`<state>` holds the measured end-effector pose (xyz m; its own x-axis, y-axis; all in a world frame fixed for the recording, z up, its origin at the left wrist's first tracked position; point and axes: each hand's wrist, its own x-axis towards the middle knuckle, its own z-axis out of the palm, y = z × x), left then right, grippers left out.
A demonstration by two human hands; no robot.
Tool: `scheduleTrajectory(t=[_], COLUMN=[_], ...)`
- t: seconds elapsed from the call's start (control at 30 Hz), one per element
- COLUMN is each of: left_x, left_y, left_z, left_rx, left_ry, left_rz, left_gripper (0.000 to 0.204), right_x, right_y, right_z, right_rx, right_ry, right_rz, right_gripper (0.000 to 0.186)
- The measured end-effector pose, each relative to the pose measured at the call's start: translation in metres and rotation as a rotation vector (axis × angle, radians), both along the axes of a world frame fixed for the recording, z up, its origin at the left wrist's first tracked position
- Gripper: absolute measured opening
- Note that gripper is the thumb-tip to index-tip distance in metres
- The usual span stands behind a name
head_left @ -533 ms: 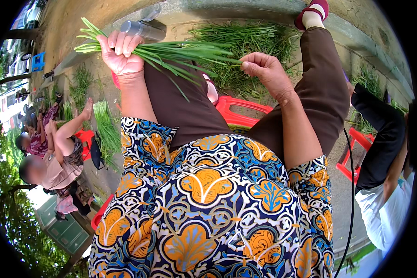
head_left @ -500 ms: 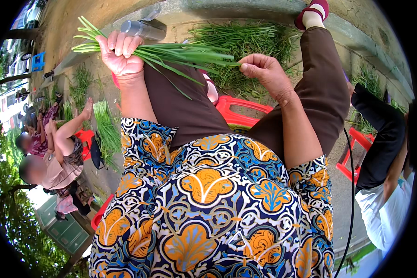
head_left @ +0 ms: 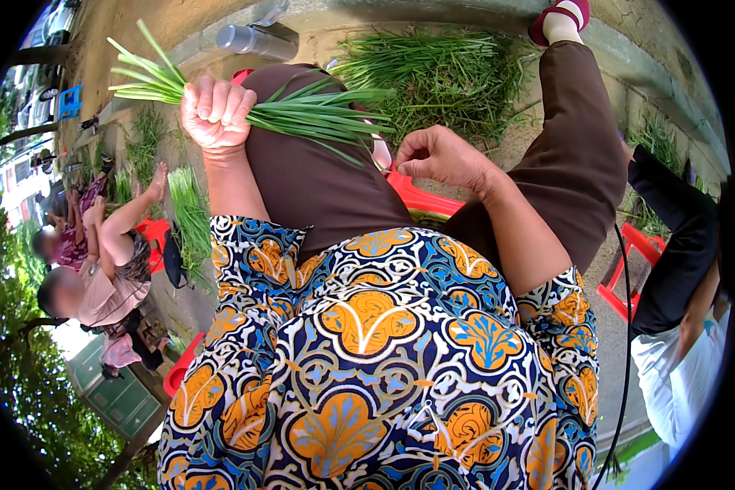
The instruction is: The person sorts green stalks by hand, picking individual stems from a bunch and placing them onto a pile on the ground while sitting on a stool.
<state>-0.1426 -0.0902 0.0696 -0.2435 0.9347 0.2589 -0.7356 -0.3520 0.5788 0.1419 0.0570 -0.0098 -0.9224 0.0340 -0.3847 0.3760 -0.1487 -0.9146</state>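
Note:
My left hand (head_left: 218, 113) is closed in a fist around a bunch of garlic chives (head_left: 318, 113), above my left thigh. The pale stem ends stick out to the left of the fist, and the green leaves spread to the right. My right hand (head_left: 449, 159) hangs between my knees, apart from the leaf tips. Its thumb and forefinger are bent together in a pinch, and whatever they may hold cannot be made out. Beyond it, a large heap of green chives and loose leaves (head_left: 441, 82) lies on the ground.
A grey metal flask (head_left: 257, 42) lies near the stone curb beyond my left knee. Red plastic stools (head_left: 629, 269) stand around. At the left sit other people (head_left: 106, 286) near a chive pile (head_left: 189, 220). Another person (head_left: 678, 237) sits at the right, beside a black cable (head_left: 626, 327).
My right hand has drawn back toward me, away from the leaf tips it was pinching. My left hand has tilted slightly, still gripping the bunch.

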Motion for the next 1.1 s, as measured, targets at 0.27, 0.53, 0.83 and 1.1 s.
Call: scheduleTrajectory(t=[0.27,0.53,0.83,1.1], left_x=[0.002,-0.002,-0.001,-0.021], left_y=[0.001,0.0,0.019,0.077], left_z=[0.005,0.001,0.014,-0.013], left_rx=[-0.097,-0.034,-0.162,-0.54], left_ry=[0.032,0.022,-0.253,-0.302], left_rz=[0.025,-0.024,0.176,0.522], left_gripper=[0.036,0.035,0.037,0.027], right_x=[0.001,0.002,0.002,0.005], right_y=[0.008,0.018,0.03,0.044], right_z=[0.001,0.01,0.003,-0.012], right_rx=[0.174,0.317,0.075,-0.392], right_ry=[0.014,-0.003,-0.078,-0.025], right_rz=[-0.039,-0.069,-0.379,-0.696], right_gripper=[0.007,0.007,0.01,0.008])
